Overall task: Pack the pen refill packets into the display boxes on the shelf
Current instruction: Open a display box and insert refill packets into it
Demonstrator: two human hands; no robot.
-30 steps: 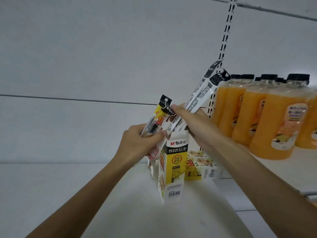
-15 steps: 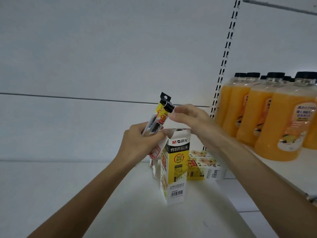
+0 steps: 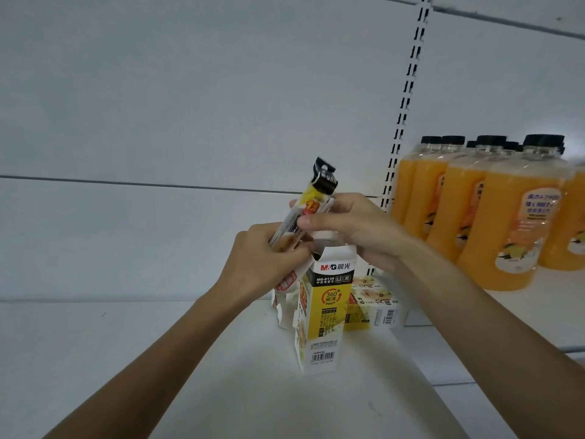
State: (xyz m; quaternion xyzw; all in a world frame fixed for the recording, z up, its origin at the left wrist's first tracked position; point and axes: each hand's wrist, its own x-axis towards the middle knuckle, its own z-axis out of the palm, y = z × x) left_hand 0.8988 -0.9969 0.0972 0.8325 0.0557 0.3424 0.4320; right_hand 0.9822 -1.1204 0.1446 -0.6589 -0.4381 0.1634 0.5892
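- The left hand [image 3: 262, 264] grips the lower end of the refill packet [image 3: 311, 201], with its fingers [image 3: 285, 248] curled round it.
- The right hand [image 3: 357, 229] pinches the same packet higher up, between thumb and forefinger, just under the yellow printed part.
- The packet is a long, slim sleeve. It has a black hanging tab at the top, a yellow band with red print below that, and a clear lower part showing dark refills. I cannot tell whether it is 1 packet or several bunched together.
- Its long axis leans, with the tab up and to the right above both hands. The lower end sits down and to the left, inside the left fingers.
- The display box [image 3: 329, 312] stands upright on the shelf [image 3: 158, 359]. It is directly beneath the right fingers and just below and right of the left fingers. It is white, yellow and black, with a barcode near the base, and its top flaps are open so the mouth faces up.
- The coming move likely turns on this: the packet's lower end is close above the mouth but off to its left. It needs shifting right and tipping upright to match the box's tall axis.
- The left hand is nearer the mouth and the right steers the top.
- A 2nd box [image 3: 376, 307] lies on its side behind, and the juice bottles [image 3: 506, 223] stand well to the right of the fingers.
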